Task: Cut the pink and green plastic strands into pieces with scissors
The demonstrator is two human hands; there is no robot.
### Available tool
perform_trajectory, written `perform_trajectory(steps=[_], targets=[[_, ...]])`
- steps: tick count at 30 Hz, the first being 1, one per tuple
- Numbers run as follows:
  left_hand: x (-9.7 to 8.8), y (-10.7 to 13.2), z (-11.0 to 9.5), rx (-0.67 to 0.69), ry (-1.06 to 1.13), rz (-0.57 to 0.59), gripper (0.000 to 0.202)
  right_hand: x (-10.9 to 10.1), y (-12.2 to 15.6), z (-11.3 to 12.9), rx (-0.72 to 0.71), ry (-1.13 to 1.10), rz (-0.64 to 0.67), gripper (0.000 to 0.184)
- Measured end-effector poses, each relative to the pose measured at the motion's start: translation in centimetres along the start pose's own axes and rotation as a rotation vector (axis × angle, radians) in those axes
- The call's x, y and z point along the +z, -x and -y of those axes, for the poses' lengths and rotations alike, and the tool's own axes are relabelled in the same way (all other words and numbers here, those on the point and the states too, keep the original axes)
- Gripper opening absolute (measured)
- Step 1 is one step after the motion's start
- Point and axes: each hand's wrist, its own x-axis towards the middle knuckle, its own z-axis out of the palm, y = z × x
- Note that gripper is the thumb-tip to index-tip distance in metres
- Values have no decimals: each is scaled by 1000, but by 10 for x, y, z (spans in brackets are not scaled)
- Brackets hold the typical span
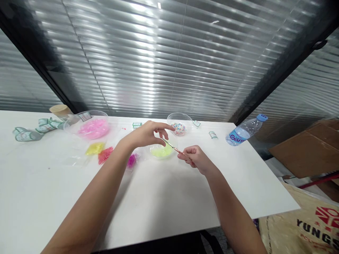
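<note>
My right hand [195, 158] is closed in a pinch on a thin reddish tool [177, 149], perhaps tweezers, whose tip points left toward a small clear bowl of yellow-green beads [161, 151]. My left hand [149, 133] hovers just above that bowl, palm down, fingers loosely bent and apart, with its fingertips close to the tool's tip; whether it grips anything is unclear. Behind my hands stands a clear bowl of mixed-colour beads [180, 127].
On the white table [159, 197] lie a large clear bowl of pink beads [93, 127], small bags of yellow [94, 148], red [105, 154] and magenta [131, 160] beads, several small packets [29, 133] at far left, a paper cup [60, 110] and a water bottle [245, 131] lying at right. Cardboard boxes [307, 151] sit beyond the right edge.
</note>
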Motion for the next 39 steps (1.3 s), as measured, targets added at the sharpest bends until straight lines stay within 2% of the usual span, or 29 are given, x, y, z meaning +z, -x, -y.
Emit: perform_trajectory(steps=[6,12,19,24,30,39], targets=[[0,0,3,-2,-21,-10,45,0,1,2,7,34,4,56],[1,-2,7,-46,-84,41,48,1,0,2,53,98,-6,56],[4,-3,22,-107,-194,48,49,-4,0,1,38,135,-55,52],[10,-8,31,-198,-264,68,36,-7,-3,-1,23,100,-119,53],[23,-12,25,-222,-304,153,25,-7,-5,-3,19,20,-165,52],[35,-15,30,-211,-237,122,45,-7,-7,-4,-17,-22,-190,60]])
